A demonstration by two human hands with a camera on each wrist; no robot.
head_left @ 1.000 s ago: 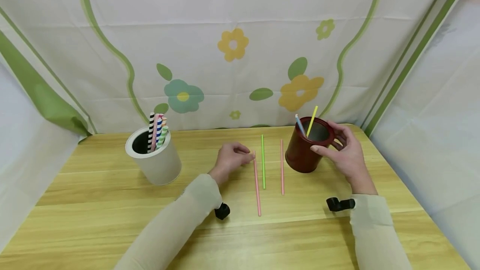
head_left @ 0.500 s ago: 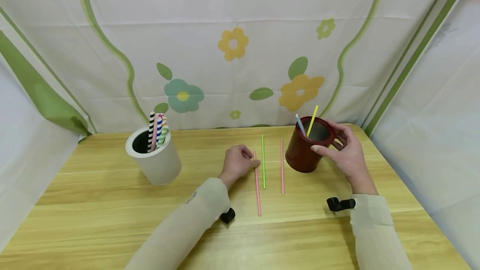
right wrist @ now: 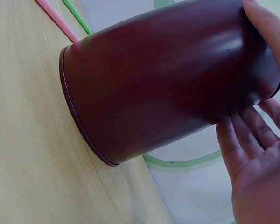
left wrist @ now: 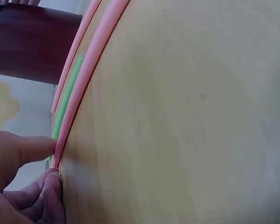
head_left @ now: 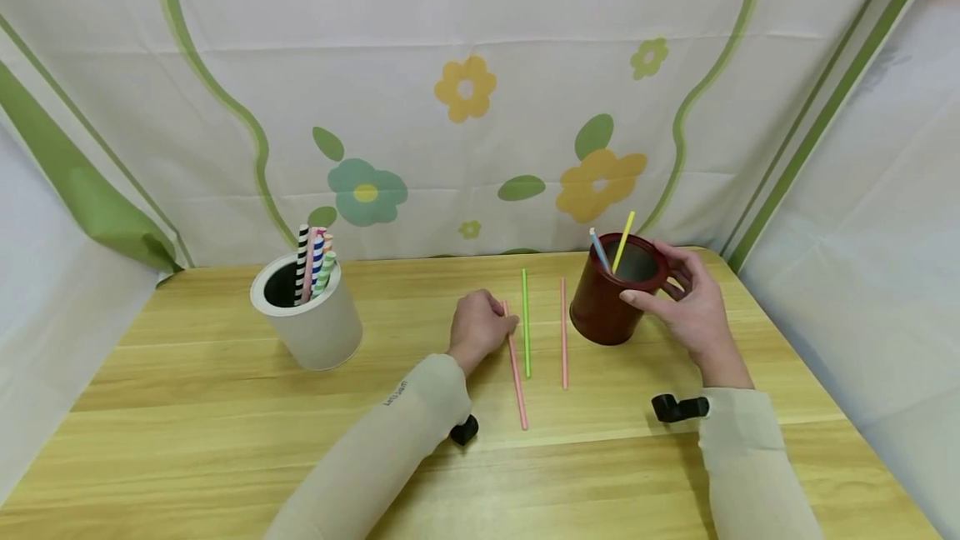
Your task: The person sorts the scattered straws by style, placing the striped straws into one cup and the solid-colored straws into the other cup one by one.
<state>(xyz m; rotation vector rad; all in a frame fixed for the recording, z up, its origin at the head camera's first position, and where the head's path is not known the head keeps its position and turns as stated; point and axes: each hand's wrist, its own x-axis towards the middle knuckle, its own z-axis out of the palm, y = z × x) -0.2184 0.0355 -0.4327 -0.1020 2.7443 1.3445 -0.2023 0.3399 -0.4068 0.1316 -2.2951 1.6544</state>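
Note:
Near the table's middle my left hand (head_left: 480,327) pinches the far end of a pink straw (head_left: 517,386) between thumb and fingers; the left wrist view shows the thumb (left wrist: 35,148) against its side. Just right of it lie a green straw (head_left: 527,340) and a second pink straw (head_left: 564,340), roughly parallel. My right hand (head_left: 693,311) holds a dark red mug (head_left: 607,307) on its handle side, thumb at the rim and fingers behind. The mug stands upright, with a blue straw (head_left: 600,252) and a yellow straw (head_left: 623,242) leaning in it.
On the left of the wooden table (head_left: 187,432) stands a white cup (head_left: 318,336) with several striped straws (head_left: 313,265). A flowered curtain (head_left: 465,165) hangs along the table's back edge.
My left hand has moved right and a little nearer, onto the pink straw's far end. That straw's near end has swung slightly right. The right hand and mug have stayed in place.

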